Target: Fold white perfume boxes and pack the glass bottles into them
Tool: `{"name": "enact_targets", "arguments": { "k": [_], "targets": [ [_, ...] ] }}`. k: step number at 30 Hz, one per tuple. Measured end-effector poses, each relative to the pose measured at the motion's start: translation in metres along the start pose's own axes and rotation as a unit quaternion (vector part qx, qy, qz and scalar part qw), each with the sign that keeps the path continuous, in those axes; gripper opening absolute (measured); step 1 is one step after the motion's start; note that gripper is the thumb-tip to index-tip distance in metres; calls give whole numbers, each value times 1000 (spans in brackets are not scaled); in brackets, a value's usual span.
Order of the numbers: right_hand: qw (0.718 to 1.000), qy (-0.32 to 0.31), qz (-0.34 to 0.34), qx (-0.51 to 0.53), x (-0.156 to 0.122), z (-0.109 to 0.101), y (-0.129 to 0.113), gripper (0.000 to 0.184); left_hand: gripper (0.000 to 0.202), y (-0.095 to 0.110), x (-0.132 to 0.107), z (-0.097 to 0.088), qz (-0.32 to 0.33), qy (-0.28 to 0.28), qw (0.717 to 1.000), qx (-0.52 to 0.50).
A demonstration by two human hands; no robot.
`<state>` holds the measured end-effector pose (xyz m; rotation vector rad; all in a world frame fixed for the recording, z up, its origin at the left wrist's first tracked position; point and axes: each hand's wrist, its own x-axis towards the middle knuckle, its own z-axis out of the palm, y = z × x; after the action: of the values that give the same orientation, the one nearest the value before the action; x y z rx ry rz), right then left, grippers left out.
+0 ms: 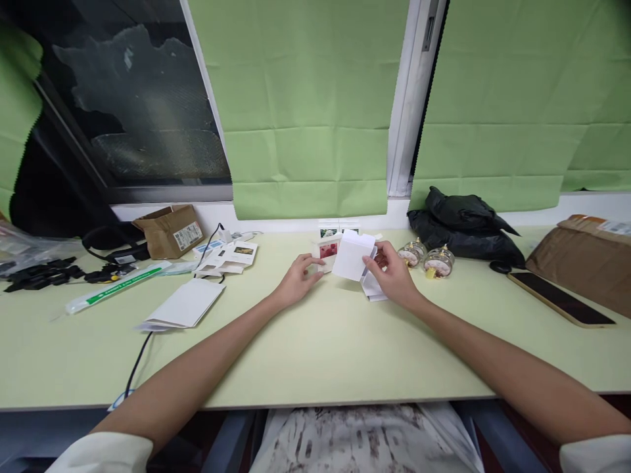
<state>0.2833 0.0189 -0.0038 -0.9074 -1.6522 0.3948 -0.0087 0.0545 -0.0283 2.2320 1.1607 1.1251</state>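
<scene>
My right hand (394, 272) pinches a white folded paperboard piece (352, 256), which looks like a small unfolded box, between thumb and fingers above the table. One of its white flaps hangs lower, near the tabletop. My left hand (297, 281) is open, thumb and fingers apart, at the left of a small white box with a red picture (328, 249). Whether its fingertips touch that box I cannot tell. Behind stand small white boxes with green pictures (328, 232), partly hidden. Two round clear jars with gold tops, one of them a jar with a pink label (438, 263), stand right of my right hand.
On the left lie white folded sheets (186, 304), flattened printed cartons (231, 257), a green-white tube packet (121, 287), a black cable (139, 361) and an open brown box (170, 231). On the right are a black plastic bag (458, 230), a phone (559, 299) and a brown parcel (586, 259).
</scene>
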Motion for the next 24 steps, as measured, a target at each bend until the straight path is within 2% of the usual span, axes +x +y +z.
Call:
{"name": "enact_targets", "arguments": {
  "k": [5, 9, 12, 15, 17, 21, 24],
  "targets": [
    [995, 74, -22, 59, 1, 0, -2, 30, 20, 11, -6, -3, 9, 31, 999, 24],
    [983, 141, -48, 109, 4, -1, -8, 32, 27, 14, -9, -6, 6, 58, 998, 31],
    [977, 158, -72, 123, 6, -1, -13, 28, 33, 14, -12, -7, 18, 79, 996, 49],
    [979, 136, -82, 132, 2, 1, -14, 29, 42, 15, -13, -8, 52, 79, 993, 76],
    [984, 100, -85, 119, -3, 3, -14, 30, 41, 17, -14, -9, 84, 81, 989, 94],
    [991, 15, -123, 44, -15, 6, -16, 29, 39, 25, -15, -10, 126, 80, 983, 111],
    [984, -7, -176, -25, -18, 5, -21, 26, 38, 31, -18, -10, 136, 75, 982, 110]
  ]
}}
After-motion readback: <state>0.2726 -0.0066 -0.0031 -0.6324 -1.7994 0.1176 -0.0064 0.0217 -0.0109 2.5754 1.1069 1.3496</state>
